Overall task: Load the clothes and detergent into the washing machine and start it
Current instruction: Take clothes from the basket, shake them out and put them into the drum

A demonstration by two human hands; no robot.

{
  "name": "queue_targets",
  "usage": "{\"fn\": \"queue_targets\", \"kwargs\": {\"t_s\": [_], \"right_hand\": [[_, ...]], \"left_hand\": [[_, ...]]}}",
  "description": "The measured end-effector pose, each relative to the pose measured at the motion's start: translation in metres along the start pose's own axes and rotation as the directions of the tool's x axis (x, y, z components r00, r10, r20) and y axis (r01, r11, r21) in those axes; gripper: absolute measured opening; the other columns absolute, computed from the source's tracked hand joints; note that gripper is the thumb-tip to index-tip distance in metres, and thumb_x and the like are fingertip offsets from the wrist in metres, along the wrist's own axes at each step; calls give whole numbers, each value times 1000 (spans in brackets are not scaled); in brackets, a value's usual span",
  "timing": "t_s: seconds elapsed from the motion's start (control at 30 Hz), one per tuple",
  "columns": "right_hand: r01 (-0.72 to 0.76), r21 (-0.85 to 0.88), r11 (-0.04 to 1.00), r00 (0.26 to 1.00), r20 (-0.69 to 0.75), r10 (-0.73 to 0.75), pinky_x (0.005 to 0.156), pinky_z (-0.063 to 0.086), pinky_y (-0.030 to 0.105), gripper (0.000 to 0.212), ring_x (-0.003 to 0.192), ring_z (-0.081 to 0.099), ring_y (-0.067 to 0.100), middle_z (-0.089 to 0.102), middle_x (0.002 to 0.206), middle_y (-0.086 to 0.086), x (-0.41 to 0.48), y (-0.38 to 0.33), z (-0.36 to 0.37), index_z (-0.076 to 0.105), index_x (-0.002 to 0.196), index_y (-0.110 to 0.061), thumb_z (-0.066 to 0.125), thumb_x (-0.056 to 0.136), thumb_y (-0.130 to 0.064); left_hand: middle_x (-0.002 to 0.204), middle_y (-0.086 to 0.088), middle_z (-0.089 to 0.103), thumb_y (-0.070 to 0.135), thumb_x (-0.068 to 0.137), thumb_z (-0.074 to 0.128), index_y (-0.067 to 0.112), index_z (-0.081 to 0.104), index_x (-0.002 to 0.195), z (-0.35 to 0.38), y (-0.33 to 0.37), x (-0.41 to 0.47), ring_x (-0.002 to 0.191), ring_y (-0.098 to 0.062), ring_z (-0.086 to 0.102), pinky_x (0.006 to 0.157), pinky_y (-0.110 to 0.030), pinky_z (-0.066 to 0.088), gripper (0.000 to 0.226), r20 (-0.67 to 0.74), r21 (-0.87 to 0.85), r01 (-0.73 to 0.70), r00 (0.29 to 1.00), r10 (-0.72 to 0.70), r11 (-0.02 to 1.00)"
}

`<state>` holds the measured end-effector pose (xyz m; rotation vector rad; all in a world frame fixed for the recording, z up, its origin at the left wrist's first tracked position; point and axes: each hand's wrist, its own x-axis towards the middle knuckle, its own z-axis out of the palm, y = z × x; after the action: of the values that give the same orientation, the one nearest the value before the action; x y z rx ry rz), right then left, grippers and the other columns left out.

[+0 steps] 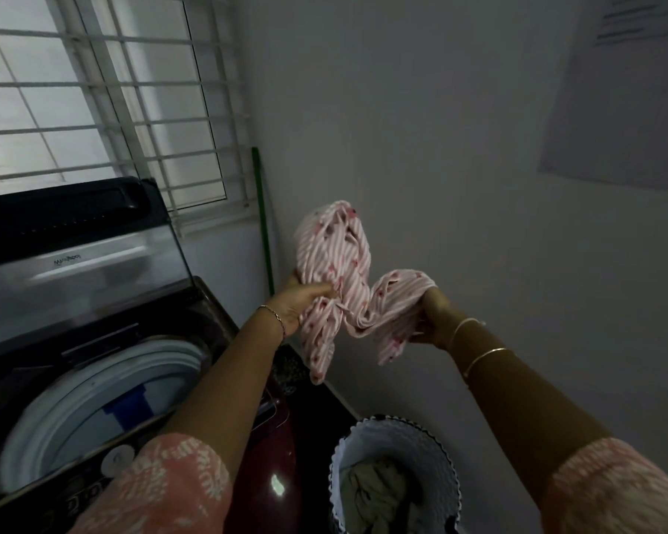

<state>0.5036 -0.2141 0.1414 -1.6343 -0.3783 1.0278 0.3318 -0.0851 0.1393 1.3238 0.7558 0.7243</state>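
The pink striped garment hangs bunched in the air, held up in front of the wall to the right of the washing machine and above the floor between the machine and the laundry basket, not over the drum. The left hand has its fingers curled round 1 gathered end; the right hand grips the other end, though the cloth drapes over its fingers and hides most of them. A loose tail dangles below both hands. The lid stands raised and the drum opening is clear to receive it, with something blue visible inside. The main risk, I judge, is the swing leftward: the dangling tail could catch on the machine's front corner or trail outside the rim, so that part of the garment ends up draped over the edge instead of in the drum. Releasing 1 hand early could also let it slip to the floor. More clothes wait in the basket, so loading looks far from finished.
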Motion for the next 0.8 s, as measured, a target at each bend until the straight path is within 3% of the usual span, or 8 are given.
{"fn": "queue_targets", "kwargs": {"t_s": [0.23, 0.3, 0.37, 0.43, 0.53, 0.67, 0.73, 0.8], "right_hand": [[49, 65, 997, 993, 107, -56, 48, 55, 30, 40, 76, 65, 24, 69, 89, 10, -18, -24, 20, 61, 111, -9, 39, 98, -40], [68, 86, 994, 989, 126, -78, 58, 58, 34, 46, 85, 67, 26, 70, 101, 12, -24, -28, 23, 62, 111, -8, 38, 98, -44], [86, 103, 991, 987, 129, -99, 76, 56, 41, 51, 97, 65, 29, 68, 113, 13, -31, -31, 25, 61, 115, -5, 36, 98, -46], [111, 109, 988, 985, 122, -125, 85, 53, 44, 52, 106, 62, 32, 65, 118, 15, -35, -33, 27, 60, 119, -4, 35, 99, -45], [123, 113, 986, 981, 136, -138, 91, 50, 44, 51, 112, 59, 33, 62, 123, 16, -41, -33, 35, 58, 122, -5, 34, 100, -43], [177, 51, 983, 965, 185, -184, 86, 47, 38, 40, 117, 54, 32, 58, 124, 16, -50, -28, 56, 53, 127, 0, 34, 102, -24], [240, -7, 971, 941, 248, -230, 81, 50, 38, 34, 109, 55, 33, 57, 126, 20, -52, -23, 66, 53, 126, 1, 36, 97, -6], [311, -90, 946, 898, 354, -262, 89, 50, 42, 37, 101, 57, 29, 59, 125, 24, -53, -16, 79, 56, 123, -1, 39, 90, 0]], "left_hand": [[123, -10, 63, -8, 69, 76, 8, 48, 133, 18, 2, -13, 109, -26, 61, 89, -34, 52, 71, 175, 253, -17, 984, -29, 967], [135, -10, 55, 10, 61, 88, 12, 44, 136, 22, 6, -17, 125, -27, 52, 105, -40, 43, 87, 234, 415, -64, 971, -39, 908], [152, -7, 31, 35, 58, 90, 19, 32, 146, 28, 10, -21, 145, -29, 19, 120, -45, 18, 107, 247, 681, -153, 969, -28, 716], [158, -1, 17, 60, 50, 85, 23, 24, 150, 34, 12, -28, 148, -28, -4, 122, -45, 3, 123, 217, 802, -193, 976, 26, 565], [158, -2, 19, 72, 31, 81, 22, 24, 150, 43, 5, -32, 148, -28, 4, 122, -42, 11, 141, 118, 784, -174, 984, 133, 595], [159, -14, 2, 41, 48, 93, 10, -13, 151, 47, 0, -50, 147, -29, 5, 118, -35, 14, 151, -149, 642, -40, 973, 176, 766], [158, -13, 15, 29, 56, 91, 15, -22, 149, 32, -1, -55, 144, -28, 22, 115, -37, 24, 147, -232, 542, -68, 946, 227, 838], [154, -11, 32, 23, 63, 88, 23, -17, 150, 11, -4, -61, 136, -28, 39, 109, -35, 34, 137, -286, 492, -100, 920, 269, 865]]}}
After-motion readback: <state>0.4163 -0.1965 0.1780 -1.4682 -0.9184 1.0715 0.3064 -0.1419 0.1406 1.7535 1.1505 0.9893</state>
